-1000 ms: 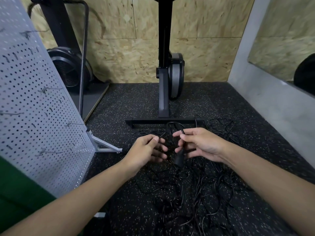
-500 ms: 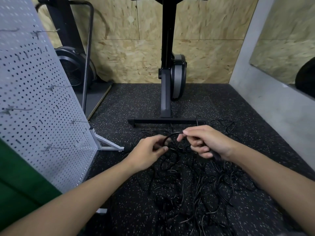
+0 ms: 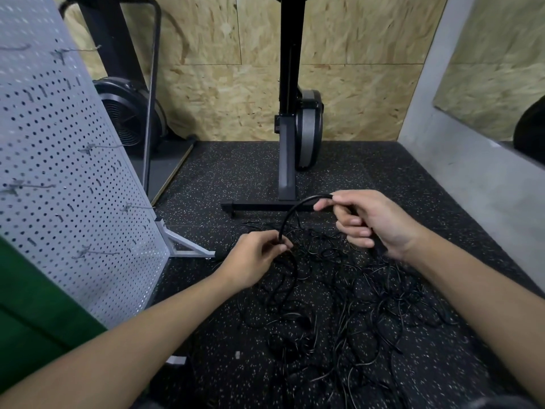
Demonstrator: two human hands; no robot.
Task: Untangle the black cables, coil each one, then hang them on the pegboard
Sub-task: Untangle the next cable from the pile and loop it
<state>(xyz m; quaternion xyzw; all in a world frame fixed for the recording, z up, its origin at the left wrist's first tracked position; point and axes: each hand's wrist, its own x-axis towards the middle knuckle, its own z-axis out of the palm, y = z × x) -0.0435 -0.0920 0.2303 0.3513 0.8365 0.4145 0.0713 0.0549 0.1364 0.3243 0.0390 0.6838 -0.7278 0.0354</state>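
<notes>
Left hand [image 3: 253,258] and right hand [image 3: 374,219] pinching arched black cable [image 3: 284,224], tangled heap [image 3: 354,305], speckled rubber floor [image 3: 236,178]

Left hand [image 3: 253,261]: fingers curled, thumb and fingertips pinching black cable [image 3: 290,214].
Right hand [image 3: 374,219]: higher than the left hand, fingers curled round the same black cable.

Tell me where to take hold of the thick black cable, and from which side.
Grip the thick black cable on its raised arch between the left hand and right hand, coming from above. That stretch stands clear of the tangled pile; below the left hand it drops into the tangle.
</notes>
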